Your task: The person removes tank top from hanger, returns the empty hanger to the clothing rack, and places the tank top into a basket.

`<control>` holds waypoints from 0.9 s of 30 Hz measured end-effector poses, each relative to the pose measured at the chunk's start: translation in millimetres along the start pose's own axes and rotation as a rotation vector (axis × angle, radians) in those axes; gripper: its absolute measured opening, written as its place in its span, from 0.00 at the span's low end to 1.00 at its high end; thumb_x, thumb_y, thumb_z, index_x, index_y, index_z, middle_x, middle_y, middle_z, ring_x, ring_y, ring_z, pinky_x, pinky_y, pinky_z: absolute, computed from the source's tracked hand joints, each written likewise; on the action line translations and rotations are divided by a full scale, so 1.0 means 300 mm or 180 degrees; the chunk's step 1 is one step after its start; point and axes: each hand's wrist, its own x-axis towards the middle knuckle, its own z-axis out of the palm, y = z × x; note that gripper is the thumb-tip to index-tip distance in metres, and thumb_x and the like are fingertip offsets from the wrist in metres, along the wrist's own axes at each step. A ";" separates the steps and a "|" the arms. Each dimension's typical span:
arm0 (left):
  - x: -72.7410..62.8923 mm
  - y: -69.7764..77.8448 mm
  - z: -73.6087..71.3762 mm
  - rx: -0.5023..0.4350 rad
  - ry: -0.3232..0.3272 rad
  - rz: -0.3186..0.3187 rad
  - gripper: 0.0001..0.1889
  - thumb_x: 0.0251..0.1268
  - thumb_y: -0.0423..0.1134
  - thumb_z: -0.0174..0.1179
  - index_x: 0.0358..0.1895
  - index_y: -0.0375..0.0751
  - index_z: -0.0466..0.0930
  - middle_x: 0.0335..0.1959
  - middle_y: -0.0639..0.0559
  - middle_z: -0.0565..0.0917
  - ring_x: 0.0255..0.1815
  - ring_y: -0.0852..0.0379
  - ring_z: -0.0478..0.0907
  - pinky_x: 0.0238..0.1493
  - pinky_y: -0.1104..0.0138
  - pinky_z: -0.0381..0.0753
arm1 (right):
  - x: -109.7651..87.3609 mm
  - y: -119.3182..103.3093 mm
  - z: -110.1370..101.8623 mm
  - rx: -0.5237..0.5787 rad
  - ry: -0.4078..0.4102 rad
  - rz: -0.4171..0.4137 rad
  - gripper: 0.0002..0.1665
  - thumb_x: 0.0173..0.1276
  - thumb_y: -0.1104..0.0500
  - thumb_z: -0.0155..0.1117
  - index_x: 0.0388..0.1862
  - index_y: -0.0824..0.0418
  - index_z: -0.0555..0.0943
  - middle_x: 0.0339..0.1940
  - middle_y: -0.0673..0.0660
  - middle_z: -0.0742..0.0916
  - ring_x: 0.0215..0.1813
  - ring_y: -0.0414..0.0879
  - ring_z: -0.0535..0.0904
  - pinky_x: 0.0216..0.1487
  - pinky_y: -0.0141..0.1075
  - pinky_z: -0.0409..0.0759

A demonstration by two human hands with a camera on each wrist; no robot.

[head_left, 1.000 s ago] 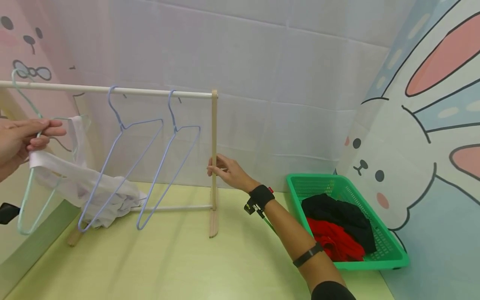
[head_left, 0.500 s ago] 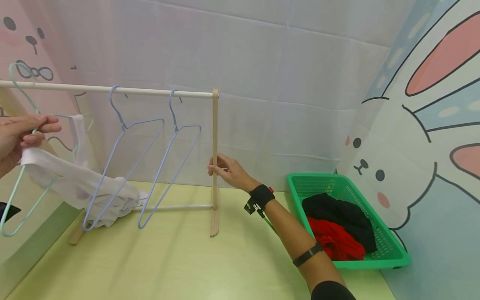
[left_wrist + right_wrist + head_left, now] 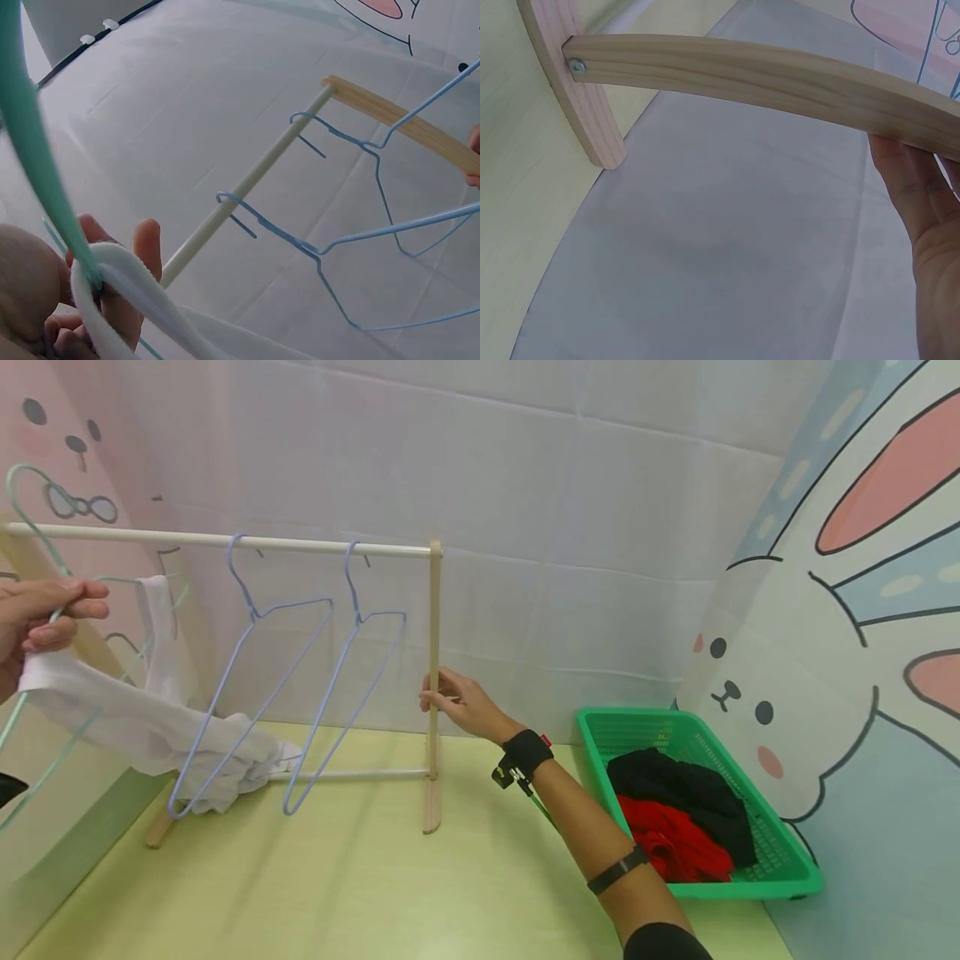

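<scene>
At the left edge of the head view, my left hand (image 3: 45,614) holds a mint-green hanger (image 3: 34,150) just below its hook. Over the hanger's arms hang the straps of a white garment (image 3: 135,718), whose lower part droops in a bunch toward the table. The hanger's hook rises above the white rail (image 3: 300,542); whether it touches the rail I cannot tell. My right hand (image 3: 476,706) pinches the right wooden post (image 3: 434,610) of the clothes rack between thumb and fingers. In the right wrist view, fingers (image 3: 904,176) lie against that post.
Two blue hangers, one nearer the middle (image 3: 252,612) and one by the post (image 3: 357,617), hang bare on the rail. A green basket (image 3: 750,890) at the right holds a black cloth (image 3: 690,793) and a red cloth (image 3: 667,843). Printed fabric walls surround the table (image 3: 337,893).
My left hand has moved left and slightly up with the hanger, whose hook now stands higher above the rail. The white garment stretches farther left. My right hand stays on the post.
</scene>
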 end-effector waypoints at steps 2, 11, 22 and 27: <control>-0.012 -0.002 0.007 0.0025 -0.0063 -0.0002 0.18 0.90 0.35 0.45 0.51 0.39 0.89 0.36 0.48 0.93 0.13 0.61 0.63 0.16 0.65 0.38 | -0.004 0.003 0.000 -0.0003 0.0009 0.0013 0.04 0.85 0.66 0.58 0.50 0.67 0.78 0.40 0.61 0.89 0.47 0.51 0.89 0.57 0.40 0.87; -0.060 -0.015 0.037 0.0049 -0.0169 0.0135 0.20 0.90 0.33 0.44 0.50 0.36 0.89 0.36 0.47 0.93 0.12 0.60 0.63 0.20 0.66 0.31 | -0.001 0.010 -0.001 0.0026 0.0000 -0.0022 0.03 0.84 0.66 0.59 0.50 0.66 0.78 0.40 0.62 0.89 0.47 0.52 0.89 0.57 0.41 0.87; -0.087 -0.034 0.004 -0.0135 -0.0584 0.0120 0.24 0.91 0.31 0.36 0.52 0.32 0.87 0.36 0.45 0.93 0.11 0.58 0.60 0.17 0.67 0.28 | 0.004 0.006 0.002 0.0090 0.0023 0.0024 0.03 0.84 0.67 0.58 0.50 0.67 0.78 0.40 0.62 0.88 0.47 0.52 0.88 0.57 0.41 0.87; -0.132 -0.053 0.026 -0.0156 -0.0488 0.0041 0.24 0.91 0.31 0.35 0.52 0.33 0.87 0.35 0.46 0.92 0.11 0.56 0.56 0.17 0.67 0.27 | 0.001 0.008 0.002 0.0091 0.0048 -0.0015 0.03 0.84 0.67 0.58 0.50 0.67 0.78 0.40 0.63 0.88 0.47 0.53 0.89 0.57 0.41 0.87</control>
